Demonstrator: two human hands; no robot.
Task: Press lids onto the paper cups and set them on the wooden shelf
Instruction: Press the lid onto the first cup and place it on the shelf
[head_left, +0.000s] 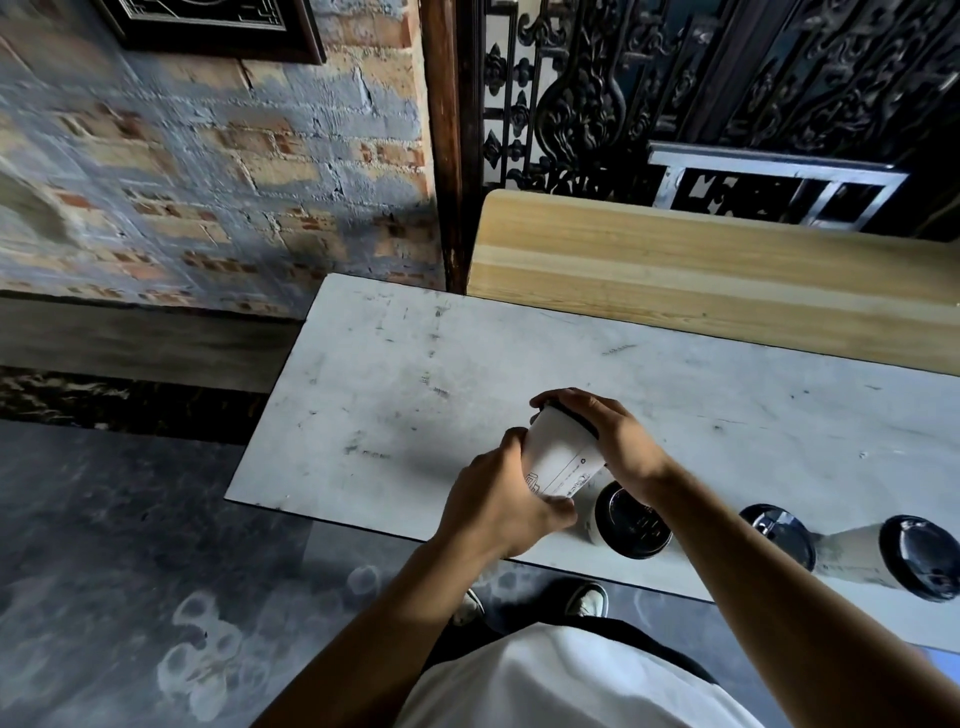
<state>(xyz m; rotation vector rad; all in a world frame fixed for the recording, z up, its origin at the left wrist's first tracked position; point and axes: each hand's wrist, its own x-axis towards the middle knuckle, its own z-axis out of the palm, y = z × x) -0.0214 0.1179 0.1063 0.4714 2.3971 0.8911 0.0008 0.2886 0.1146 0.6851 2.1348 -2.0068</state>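
Observation:
A white paper cup with printed lines is held tilted above the grey table. My left hand grips its lower body. My right hand is cupped over its black lid at the top rim. Three more cups with black lids stand on the table near its front edge: one just under my right wrist, a second and a third farther right. The light wooden shelf runs along the table's far side, with nothing on it.
A brick wall stands to the left, and a dark carved wooden screen rises behind the shelf. A dark post stands at the shelf's left end. The floor below the table's front edge is dark, with my shoes showing.

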